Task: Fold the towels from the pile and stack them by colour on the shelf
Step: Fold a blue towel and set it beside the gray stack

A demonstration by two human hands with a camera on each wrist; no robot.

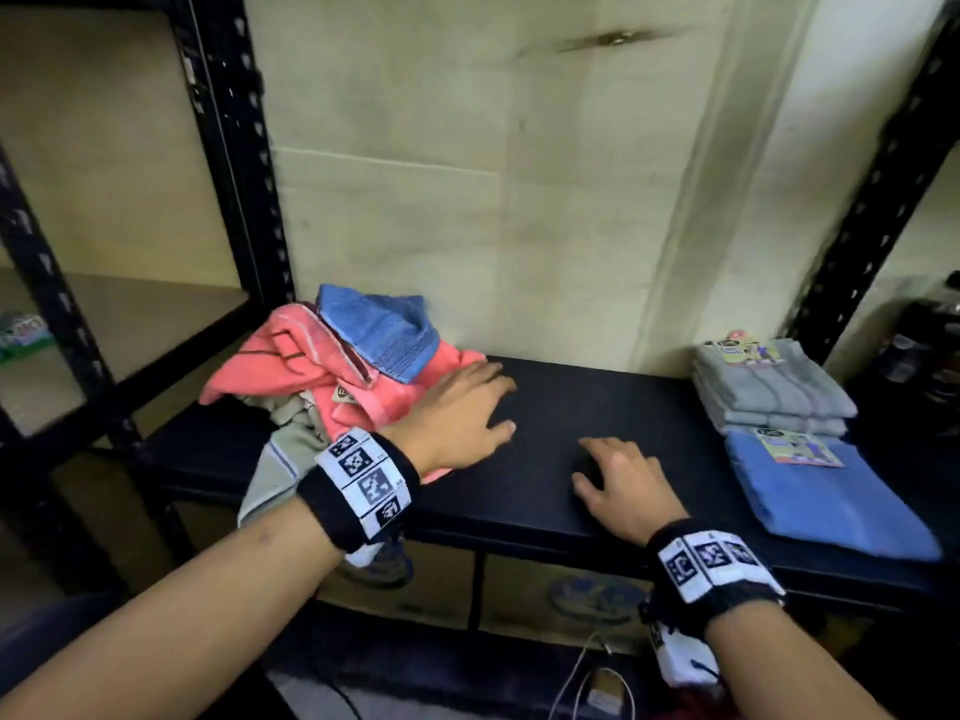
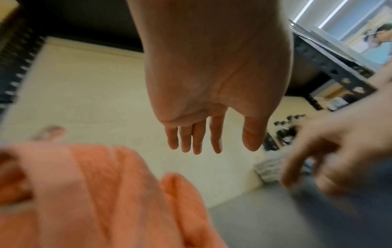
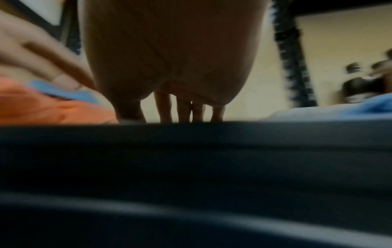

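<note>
A loose pile of towels lies at the left of the black shelf (image 1: 545, 459): a coral towel (image 1: 291, 366), a blue one (image 1: 382, 332) on top, a grey one (image 1: 280, 459) hanging over the front edge. My left hand (image 1: 457, 413) hovers flat over the coral towel's (image 2: 95, 193) right edge, fingers (image 2: 197, 139) straight and holding nothing. My right hand (image 1: 618, 480) rests palm down on the bare shelf middle, its fingers (image 3: 182, 109) spread on the surface. At the right stand a folded grey stack (image 1: 769, 392) and a folded blue towel (image 1: 826, 491).
Black perforated uprights (image 1: 228, 148) frame the shelf bay, with a pale cardboard back wall (image 1: 519, 200). Another shelf unit (image 1: 119, 324) stands to the left. Dark bottles (image 1: 924, 345) sit beyond the right upright. Cables (image 1: 582, 667) lie on the floor below.
</note>
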